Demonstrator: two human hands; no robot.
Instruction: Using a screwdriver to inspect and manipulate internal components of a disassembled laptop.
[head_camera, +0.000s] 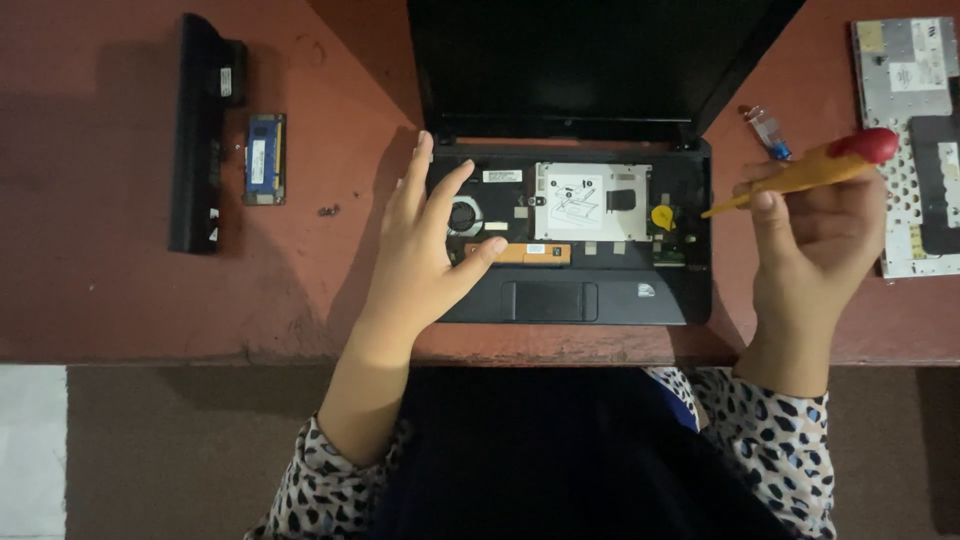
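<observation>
A small black laptop (670, 300) lies open on the red-brown table with its keyboard taken off, so the fan, a silver drive cover and an orange strip show inside. My left hand (420, 245) rests flat on the laptop's left side, fingers spread, thumb near the orange strip. My right hand (815, 245) is raised to the right of the laptop and grips a screwdriver (810, 172) with a yellow shaft and red end, its tip pointing left toward the laptop's right edge.
A long black battery (197, 130) and a blue memory module (265, 158) lie at the far left, with tiny screws (328, 210) beside them. The removed keyboard (915, 140), face down, lies at the right edge. A small blue-tipped item (768, 130) is near it.
</observation>
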